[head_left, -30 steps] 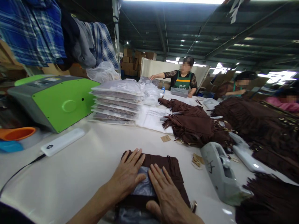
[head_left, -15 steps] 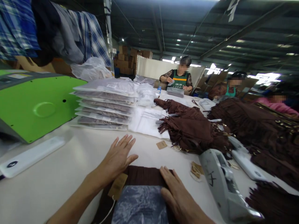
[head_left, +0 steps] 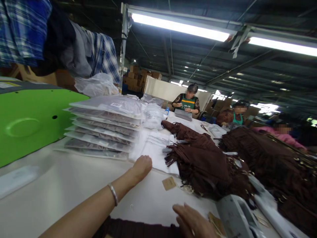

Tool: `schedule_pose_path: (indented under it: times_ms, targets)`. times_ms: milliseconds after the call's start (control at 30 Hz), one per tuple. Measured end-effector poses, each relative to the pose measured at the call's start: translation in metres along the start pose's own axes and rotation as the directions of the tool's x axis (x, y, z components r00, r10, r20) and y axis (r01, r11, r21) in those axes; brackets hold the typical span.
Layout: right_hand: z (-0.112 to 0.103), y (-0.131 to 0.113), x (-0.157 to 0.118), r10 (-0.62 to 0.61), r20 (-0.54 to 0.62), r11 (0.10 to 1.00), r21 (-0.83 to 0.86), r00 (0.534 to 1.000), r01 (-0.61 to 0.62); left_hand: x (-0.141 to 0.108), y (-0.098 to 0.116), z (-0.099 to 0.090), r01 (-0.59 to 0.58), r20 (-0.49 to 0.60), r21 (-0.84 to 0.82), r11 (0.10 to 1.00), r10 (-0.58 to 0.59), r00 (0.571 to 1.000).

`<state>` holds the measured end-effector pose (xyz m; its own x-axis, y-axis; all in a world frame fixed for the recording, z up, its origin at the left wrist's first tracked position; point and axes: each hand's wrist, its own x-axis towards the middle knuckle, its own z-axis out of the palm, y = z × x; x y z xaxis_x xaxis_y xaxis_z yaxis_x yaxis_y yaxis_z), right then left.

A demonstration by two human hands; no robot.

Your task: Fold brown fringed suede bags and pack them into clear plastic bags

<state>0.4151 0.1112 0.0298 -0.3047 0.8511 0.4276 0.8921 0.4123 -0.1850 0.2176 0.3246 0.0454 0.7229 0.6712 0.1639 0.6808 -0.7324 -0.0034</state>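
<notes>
Brown fringed fabric [head_left: 203, 162] near hands [head_left: 143, 167]

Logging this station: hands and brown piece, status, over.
Left hand at white bags, grip unclear. Right hand open. Brown fabric beside it, partly out of view. Grey dispenser close on right.

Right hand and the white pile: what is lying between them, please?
A brown tag lies on the table there, as the head view shows.

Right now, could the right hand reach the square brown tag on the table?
Probably yes: the right hand looks open and near the square brown tag, with only bare tabletop between them.
</notes>
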Motion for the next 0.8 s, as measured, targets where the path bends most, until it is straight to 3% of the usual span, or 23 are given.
schedule_pose_path:
  times_ms: [167, 300, 433, 633, 800]
  targets:
    - [0.007, 0.011, 0.104, 0.213, 0.189, 0.964, -0.2, 0.959, -0.175, 0.014, -0.014, 0.005, -0.036, 0.02, 0.058, 0.998, 0.035, 0.999]
    - [0.032, 0.015, 0.157, 0.275, 0.264, 0.923, -0.342, 0.925, -0.177, 0.022, -0.028, -0.002, 0.006, -0.011, 0.092, 0.996, -0.005, 1.0]
    - [0.047, 0.015, 0.168, 0.288, 0.334, 0.906, -0.399, 0.897, -0.142, 0.02, -0.033, -0.004, 0.013, -0.037, 0.096, 0.995, -0.009, 0.999]
    - [0.053, 0.003, 0.156, 0.344, 0.369, 0.874, -0.462, 0.864, -0.151, 0.009, -0.021, 0.012, -0.189, -0.005, 0.081, 0.979, 0.19, 0.982]
    - [0.051, 0.01, 0.156, 0.345, 0.375, 0.867, -0.478, 0.86, -0.14, 0.011, -0.017, 0.018, -0.219, -0.004, 0.098, 0.971, 0.22, 0.975]
